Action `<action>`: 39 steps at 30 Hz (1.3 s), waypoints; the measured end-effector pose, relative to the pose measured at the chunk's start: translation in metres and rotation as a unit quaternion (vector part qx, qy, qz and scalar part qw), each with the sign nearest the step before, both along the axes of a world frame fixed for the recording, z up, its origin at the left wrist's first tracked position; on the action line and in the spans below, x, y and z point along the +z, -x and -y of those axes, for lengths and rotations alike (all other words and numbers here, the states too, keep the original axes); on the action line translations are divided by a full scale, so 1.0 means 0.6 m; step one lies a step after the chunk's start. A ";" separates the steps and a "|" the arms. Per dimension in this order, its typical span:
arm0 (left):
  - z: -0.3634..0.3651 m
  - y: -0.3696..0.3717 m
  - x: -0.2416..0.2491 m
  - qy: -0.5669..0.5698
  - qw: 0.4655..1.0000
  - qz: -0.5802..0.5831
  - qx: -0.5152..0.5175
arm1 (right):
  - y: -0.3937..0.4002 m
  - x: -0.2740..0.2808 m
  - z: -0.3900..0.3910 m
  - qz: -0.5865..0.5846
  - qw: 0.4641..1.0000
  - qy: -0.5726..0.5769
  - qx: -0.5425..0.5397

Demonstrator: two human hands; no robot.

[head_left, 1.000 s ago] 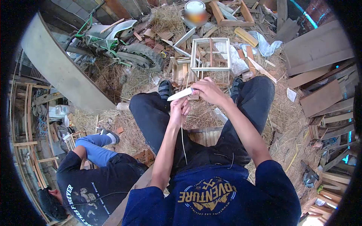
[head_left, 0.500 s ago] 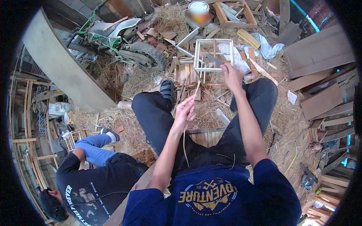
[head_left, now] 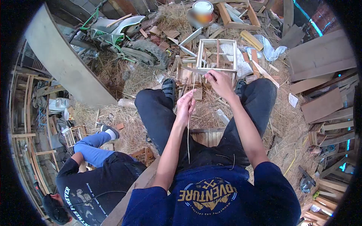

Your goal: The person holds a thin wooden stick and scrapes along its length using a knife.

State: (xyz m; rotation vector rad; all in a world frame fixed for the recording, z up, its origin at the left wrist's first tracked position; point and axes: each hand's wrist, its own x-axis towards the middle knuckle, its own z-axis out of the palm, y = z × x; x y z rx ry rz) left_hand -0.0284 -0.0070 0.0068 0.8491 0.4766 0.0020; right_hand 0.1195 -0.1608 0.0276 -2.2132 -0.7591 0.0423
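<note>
Knife point(head_left: 198, 71) moved nearer strip point(head_left: 188, 139), strip pinched between left fingers point(head_left: 185, 100), right fingers point(head_left: 219, 78) gripping knife

Over there, the left grip point(head_left: 184, 105) pinches a thin strip point(head_left: 188, 139); the right grip point(head_left: 221, 83) clasps a knife point(head_left: 196, 71).

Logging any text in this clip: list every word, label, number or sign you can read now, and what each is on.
"ADVENTURE": navy T-shirt, upside down, first letter unclear.
"ETHER FOREVER": black T-shirt, start cut off by the picture's bottom edge.
Too small to read: finer print on both shirts.
Too blurred: the front of the bucket.
</note>
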 end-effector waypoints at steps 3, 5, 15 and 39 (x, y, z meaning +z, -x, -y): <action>-0.001 -0.002 -0.008 0.001 1.000 0.022 0.000 | 0.005 0.011 -0.010 -0.009 0.999 -0.027 0.023; 0.001 -0.004 -0.010 -0.010 1.000 0.018 0.014 | 0.007 0.013 -0.016 0.002 0.999 -0.035 0.040; -0.010 0.002 -0.036 0.028 0.996 0.061 0.062 | 0.017 -0.009 -0.030 0.010 0.992 -0.010 0.122; -0.003 0.002 -0.016 0.089 0.994 0.031 0.059 | 0.038 0.006 -0.027 0.010 0.984 0.007 0.179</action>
